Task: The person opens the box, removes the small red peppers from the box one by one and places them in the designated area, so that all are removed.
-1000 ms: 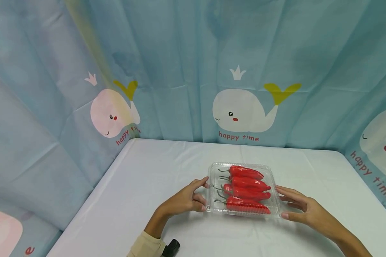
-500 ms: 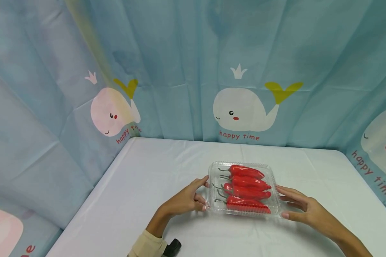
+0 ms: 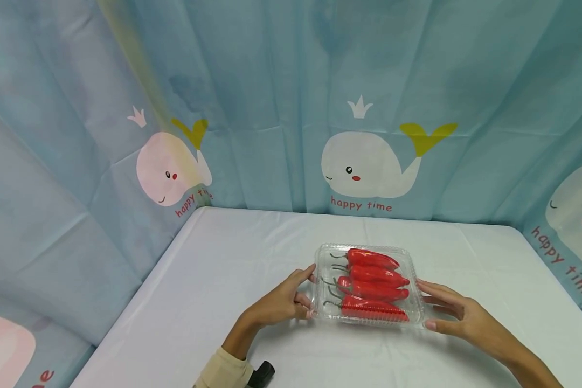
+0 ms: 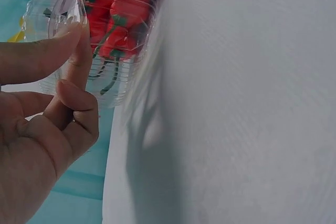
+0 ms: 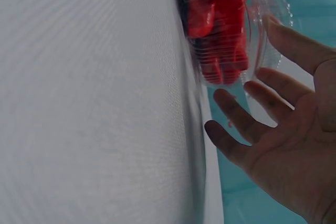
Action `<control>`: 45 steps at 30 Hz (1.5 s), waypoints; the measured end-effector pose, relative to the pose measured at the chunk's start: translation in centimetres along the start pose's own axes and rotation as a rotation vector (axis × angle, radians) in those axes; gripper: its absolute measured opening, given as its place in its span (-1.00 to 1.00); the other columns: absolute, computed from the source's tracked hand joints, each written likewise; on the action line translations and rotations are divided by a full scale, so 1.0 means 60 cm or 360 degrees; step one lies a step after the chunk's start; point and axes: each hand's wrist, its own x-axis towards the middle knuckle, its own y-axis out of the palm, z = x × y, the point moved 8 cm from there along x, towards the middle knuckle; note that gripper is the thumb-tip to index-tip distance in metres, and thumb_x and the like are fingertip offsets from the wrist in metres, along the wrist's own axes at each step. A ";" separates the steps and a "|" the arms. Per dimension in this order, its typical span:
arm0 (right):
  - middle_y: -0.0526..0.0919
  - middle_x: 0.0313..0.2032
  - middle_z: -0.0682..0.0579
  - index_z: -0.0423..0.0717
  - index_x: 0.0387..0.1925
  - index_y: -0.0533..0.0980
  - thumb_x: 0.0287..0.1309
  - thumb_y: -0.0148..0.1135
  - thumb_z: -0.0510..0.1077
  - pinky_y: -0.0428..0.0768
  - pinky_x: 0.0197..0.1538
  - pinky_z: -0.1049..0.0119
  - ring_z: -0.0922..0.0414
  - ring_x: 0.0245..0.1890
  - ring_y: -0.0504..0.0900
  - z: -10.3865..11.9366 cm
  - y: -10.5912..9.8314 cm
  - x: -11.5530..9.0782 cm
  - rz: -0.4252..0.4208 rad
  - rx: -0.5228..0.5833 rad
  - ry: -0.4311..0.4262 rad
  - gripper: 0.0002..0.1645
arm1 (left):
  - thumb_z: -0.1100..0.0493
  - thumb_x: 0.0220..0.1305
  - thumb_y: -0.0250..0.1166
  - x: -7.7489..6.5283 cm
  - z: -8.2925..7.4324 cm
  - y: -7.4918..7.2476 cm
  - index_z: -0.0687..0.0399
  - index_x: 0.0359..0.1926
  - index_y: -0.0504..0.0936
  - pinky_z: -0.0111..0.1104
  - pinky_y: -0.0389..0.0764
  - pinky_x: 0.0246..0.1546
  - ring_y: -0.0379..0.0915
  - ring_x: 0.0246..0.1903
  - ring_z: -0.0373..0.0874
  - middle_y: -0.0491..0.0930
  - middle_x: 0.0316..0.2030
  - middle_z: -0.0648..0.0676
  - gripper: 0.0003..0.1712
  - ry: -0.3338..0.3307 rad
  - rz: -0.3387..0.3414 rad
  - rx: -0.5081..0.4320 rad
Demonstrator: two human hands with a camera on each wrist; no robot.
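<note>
A clear plastic clamshell container point(image 3: 413, 264) with a ridged rim sits at the middle right of the table. Several long red peppers point(image 3: 374, 276) with thin green stems lie side by side inside it. My left hand point(image 3: 276, 303) is at the container's left side; in the left wrist view its thumb and index finger pinch the clear rim, other fingers curled below. At the right side is my right hand point(image 3: 461, 318). Its thumb touches the rim in the right wrist view, and its fingers point(image 5: 239, 114) are spread and fairly straight.
A white cloth covers the table point(image 3: 213, 269). Blue curtains point(image 3: 271, 108) printed with whales and lettering stand behind and at both sides. A black strap device point(image 3: 262, 373) sits at the left wrist, beside a beige sleeve point(image 3: 225, 369).
</note>
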 end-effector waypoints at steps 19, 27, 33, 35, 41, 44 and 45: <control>0.36 0.42 0.38 0.06 0.59 0.31 0.34 0.43 -0.15 0.70 0.10 0.34 0.42 0.24 0.57 0.000 0.002 0.000 0.0014 0.0094 0.0035 -0.14 | 0.44 0.22 0.37 -0.007 -0.003 -0.013 -0.02 0.70 0.06 -0.37 0.68 -0.10 0.75 -0.10 -0.07 0.29 0.45 0.18 0.12 -0.0030 0.0016 0.0009; 0.44 0.36 0.50 -0.03 0.62 0.23 0.42 0.30 -0.20 0.75 0.05 0.23 0.32 0.20 0.63 -0.013 0.007 -0.001 0.0120 0.0362 0.0172 -0.17 | 0.34 0.20 0.39 -0.010 -0.011 -0.019 0.04 0.68 0.13 -0.39 0.67 -0.11 0.75 -0.03 -0.01 0.23 0.47 0.17 0.07 0.0000 0.0083 0.0101; 0.43 0.42 0.43 0.01 0.66 0.15 0.48 0.16 -0.15 0.72 0.12 0.13 0.28 0.28 0.59 -0.018 0.009 -0.010 0.0274 0.0491 0.0298 -0.18 | 0.21 0.20 0.47 -0.010 -0.013 -0.025 -0.04 0.68 0.16 -0.33 0.67 -0.05 0.72 -0.02 -0.12 0.15 0.52 0.09 0.08 -0.0022 0.0067 0.0169; 0.42 0.42 0.42 -0.02 0.66 0.13 0.47 0.16 -0.18 0.72 0.14 0.12 0.25 0.29 0.59 -0.016 0.009 -0.011 0.0293 0.0515 0.0280 -0.17 | 0.17 0.21 0.49 -0.010 -0.014 -0.028 -0.04 0.68 0.17 -0.30 0.65 -0.03 0.70 -0.01 -0.12 0.10 0.55 0.06 0.08 -0.0018 0.0030 0.0200; 0.48 0.38 0.41 -0.12 0.66 0.09 0.48 0.17 -0.24 0.73 0.14 0.13 0.23 0.25 0.63 -0.016 0.013 -0.008 0.0314 0.0538 0.0214 -0.16 | 0.14 0.22 0.52 -0.007 -0.016 -0.029 0.02 0.66 0.19 -0.27 0.65 -0.02 0.67 0.01 -0.10 0.07 0.58 -0.01 0.07 -0.0001 -0.0015 0.0232; 0.53 0.35 0.36 -0.13 0.65 0.10 0.48 0.16 -0.26 0.74 0.13 0.13 0.21 0.23 0.64 -0.021 0.013 -0.007 0.0314 0.0556 0.0195 -0.17 | 0.15 0.21 0.53 -0.005 -0.015 -0.028 0.05 0.65 0.22 -0.30 0.65 -0.04 0.67 -0.02 -0.11 0.10 0.56 0.02 0.05 0.0007 -0.0027 0.0234; 0.55 0.33 0.32 -0.13 0.65 0.11 0.48 0.16 -0.28 0.74 0.12 0.14 0.21 0.22 0.64 -0.022 0.013 -0.007 0.0312 0.0556 0.0173 -0.18 | 0.16 0.21 0.53 -0.004 -0.014 -0.028 0.06 0.65 0.23 -0.31 0.65 -0.05 0.68 -0.03 -0.12 0.11 0.55 0.03 0.05 0.0010 -0.0030 0.0234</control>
